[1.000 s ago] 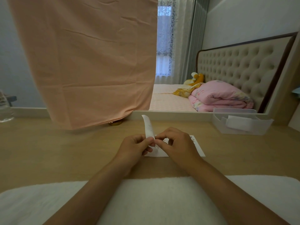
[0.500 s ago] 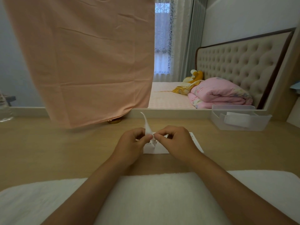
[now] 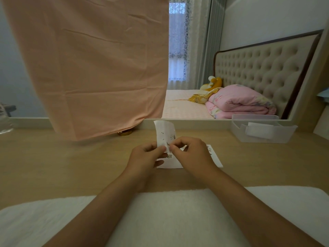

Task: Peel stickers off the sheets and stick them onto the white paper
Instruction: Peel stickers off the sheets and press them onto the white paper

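Now your left hand [image 3: 146,157] pinches the lower part of the sticker sheet [image 3: 164,132], which stands up just above your fingers. Your right hand [image 3: 192,154] pinches the same sheet with thumb and forefinger, close against the left fingers. The white paper [image 3: 216,161] lies flat on the surface [image 3: 71,166], under your fingers and to their right.
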`<act>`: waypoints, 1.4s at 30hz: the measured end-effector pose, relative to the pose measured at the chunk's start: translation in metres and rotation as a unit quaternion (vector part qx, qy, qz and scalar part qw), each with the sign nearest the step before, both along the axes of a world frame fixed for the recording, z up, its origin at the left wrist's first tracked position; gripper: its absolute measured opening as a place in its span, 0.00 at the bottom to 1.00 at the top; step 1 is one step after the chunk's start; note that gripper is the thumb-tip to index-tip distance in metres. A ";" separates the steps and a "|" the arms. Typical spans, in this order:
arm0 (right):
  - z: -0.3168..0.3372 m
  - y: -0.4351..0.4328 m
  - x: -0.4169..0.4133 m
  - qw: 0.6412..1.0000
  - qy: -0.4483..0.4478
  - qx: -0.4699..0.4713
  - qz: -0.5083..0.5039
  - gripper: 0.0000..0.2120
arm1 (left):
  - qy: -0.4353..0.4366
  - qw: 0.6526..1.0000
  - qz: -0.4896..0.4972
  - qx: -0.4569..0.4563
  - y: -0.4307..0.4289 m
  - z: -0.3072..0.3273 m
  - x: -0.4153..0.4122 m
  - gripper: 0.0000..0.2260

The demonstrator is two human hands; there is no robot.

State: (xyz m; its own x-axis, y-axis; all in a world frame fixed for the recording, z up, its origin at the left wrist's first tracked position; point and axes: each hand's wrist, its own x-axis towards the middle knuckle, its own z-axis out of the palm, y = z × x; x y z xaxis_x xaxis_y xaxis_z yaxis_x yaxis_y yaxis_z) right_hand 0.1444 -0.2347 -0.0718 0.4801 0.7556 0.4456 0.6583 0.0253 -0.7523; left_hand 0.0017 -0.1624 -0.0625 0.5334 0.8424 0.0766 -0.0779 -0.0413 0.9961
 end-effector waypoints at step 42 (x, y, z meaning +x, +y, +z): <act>0.017 -0.004 -0.009 0.963 0.266 -0.047 0.019 0.07 | -0.009 0.996 0.035 -0.083 0.003 0.001 0.003 0.05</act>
